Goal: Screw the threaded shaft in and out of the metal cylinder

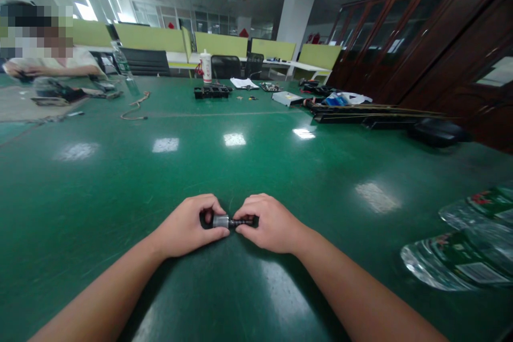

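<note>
Two hands of mine meet low on the green table (256, 171), my left hand (188, 227) and my right hand (268, 224), and their fingers are pinched shut on one small metal part (230, 221) between them, I think so it cannot roll away. It is short and thin, with a shiny grey round end by my left thumb and a dark ridged rod going into my right fingers. Some clear plastic bags (460, 256) lie off to my right, and far across the table are a white bottle (206, 67), a black tray (212, 92) and a person's arm (52, 69).
</note>
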Demonstrator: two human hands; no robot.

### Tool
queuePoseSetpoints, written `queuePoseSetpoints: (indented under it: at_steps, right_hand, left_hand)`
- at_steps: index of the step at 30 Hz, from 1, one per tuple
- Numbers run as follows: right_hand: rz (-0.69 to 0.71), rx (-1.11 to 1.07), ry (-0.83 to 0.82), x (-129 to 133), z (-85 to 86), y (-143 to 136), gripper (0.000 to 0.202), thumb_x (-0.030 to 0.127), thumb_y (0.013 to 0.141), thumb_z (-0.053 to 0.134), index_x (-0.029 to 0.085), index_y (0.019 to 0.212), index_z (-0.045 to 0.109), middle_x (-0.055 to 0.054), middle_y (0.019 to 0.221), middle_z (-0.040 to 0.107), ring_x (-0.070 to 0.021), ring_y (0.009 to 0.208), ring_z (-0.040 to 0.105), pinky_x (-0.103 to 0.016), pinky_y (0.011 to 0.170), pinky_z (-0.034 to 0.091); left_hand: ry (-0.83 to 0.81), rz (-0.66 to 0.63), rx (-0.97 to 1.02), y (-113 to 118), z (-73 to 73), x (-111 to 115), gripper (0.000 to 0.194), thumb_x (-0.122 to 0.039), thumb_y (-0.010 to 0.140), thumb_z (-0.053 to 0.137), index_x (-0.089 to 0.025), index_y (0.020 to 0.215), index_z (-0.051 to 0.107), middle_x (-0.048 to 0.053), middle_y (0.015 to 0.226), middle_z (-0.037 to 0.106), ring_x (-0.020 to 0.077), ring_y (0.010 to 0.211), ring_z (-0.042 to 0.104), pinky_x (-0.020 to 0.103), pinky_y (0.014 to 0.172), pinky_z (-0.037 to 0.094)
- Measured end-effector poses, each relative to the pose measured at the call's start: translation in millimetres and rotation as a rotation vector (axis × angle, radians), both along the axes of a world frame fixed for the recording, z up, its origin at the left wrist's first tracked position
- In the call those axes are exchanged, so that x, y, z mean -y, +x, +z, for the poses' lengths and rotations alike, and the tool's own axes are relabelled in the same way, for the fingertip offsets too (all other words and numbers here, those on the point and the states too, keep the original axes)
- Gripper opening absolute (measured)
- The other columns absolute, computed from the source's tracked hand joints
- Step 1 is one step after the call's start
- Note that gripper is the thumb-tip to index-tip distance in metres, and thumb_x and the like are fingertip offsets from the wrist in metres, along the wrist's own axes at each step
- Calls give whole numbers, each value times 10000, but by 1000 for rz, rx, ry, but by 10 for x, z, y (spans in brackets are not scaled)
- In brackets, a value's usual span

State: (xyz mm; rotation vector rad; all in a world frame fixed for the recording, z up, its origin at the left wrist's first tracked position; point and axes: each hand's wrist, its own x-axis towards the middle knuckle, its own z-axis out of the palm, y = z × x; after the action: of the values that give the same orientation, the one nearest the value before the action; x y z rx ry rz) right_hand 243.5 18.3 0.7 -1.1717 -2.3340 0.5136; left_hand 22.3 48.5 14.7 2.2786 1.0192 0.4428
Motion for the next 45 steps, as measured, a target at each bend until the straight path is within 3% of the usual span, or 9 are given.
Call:
queuePoseSetpoints:
  at_steps: [21, 45]
  right_hand:
    - [-35, -2, -10, -13, 39, 53, 98, 175, 730, 712, 184, 827, 723, 2, 729, 650, -138, 725, 579, -271, 715, 401]
    - [-171, -42, -170, -114, 65, 381, 93, 151, 682, 750, 174, 772, 741, 1, 712, 649, -112, 648, 572, -229, 608, 435]
  left_hand:
    - [-21, 1, 3, 4, -11, -11, 189, -346, 770, 703, -179, 833, 638, -11, 754, 599, 156, 697, 568, 252, 642, 408]
    - [-24, 36, -17, 20, 1, -9, 216, -376, 770, 700, -175, 811, 632, -9, 737, 607, 157, 678, 563, 251, 618, 406]
